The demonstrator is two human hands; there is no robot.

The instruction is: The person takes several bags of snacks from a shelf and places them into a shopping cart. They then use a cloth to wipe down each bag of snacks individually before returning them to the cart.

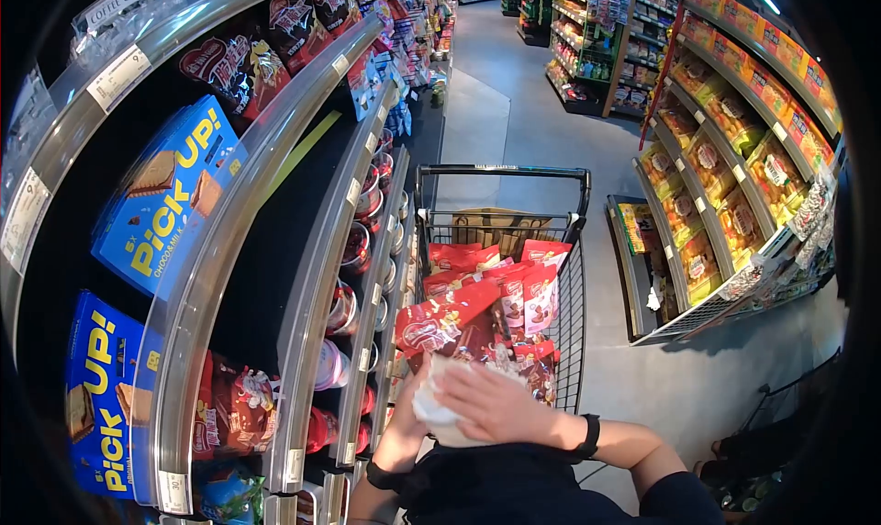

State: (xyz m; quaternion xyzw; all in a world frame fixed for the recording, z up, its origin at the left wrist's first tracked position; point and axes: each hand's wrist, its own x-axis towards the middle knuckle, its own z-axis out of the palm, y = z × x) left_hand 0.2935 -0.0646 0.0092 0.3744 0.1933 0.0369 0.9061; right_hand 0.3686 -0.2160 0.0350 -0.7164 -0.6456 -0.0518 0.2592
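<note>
My left hand (413,413) is closed at the lower left edge of a red and brown snack bag (436,328), its fingers mostly hidden. My right hand (500,402) presses a folded white cloth (436,413) with its fingers close together, just below the bag's printed front. The bag is tilted over the near end of a black wire shopping cart (584,215). Inside the cart are several red and pink snack bags (540,296), and a brown paper or cardboard piece (486,224) lies at its far end.
At my left stands a shelf unit with blue Pick Up! packs (174,190), dark snack bags (243,71), a red snack bag (243,401) and small tubs (341,309). Across the grey floor (606,360), a slanted rack (711,190) holds yellow and orange packs. The aisle runs ahead beyond the cart.
</note>
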